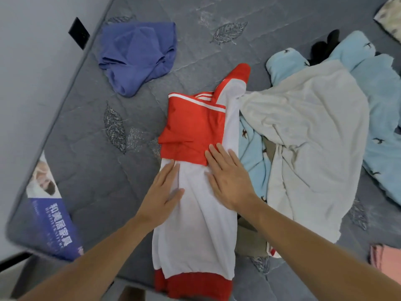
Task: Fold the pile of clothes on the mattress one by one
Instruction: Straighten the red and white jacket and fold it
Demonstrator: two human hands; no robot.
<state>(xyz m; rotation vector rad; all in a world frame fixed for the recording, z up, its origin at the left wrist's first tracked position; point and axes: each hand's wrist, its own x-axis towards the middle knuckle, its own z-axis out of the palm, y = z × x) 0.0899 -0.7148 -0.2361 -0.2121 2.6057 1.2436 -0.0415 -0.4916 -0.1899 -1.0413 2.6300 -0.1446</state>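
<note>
A red and white jacket point(195, 231) lies lengthwise on the grey mattress point(91, 166), its red upper part folded over the white body and one red-cuffed sleeve pointing away. My left hand point(162, 190) lies flat on the white cloth at the jacket's left edge. My right hand point(227, 181) presses flat on the seam between red and white, fingers straight. To the right sits the pile: a white garment point(310, 148) draped over light blue bird-print clothes point(379, 105).
A crumpled blue garment point(136, 55) lies at the far left of the mattress. A pink cloth point(384, 257) is at the right edge, a black item point(325, 46) behind the pile. A printed label point(50, 213) marks the mattress corner by the wall.
</note>
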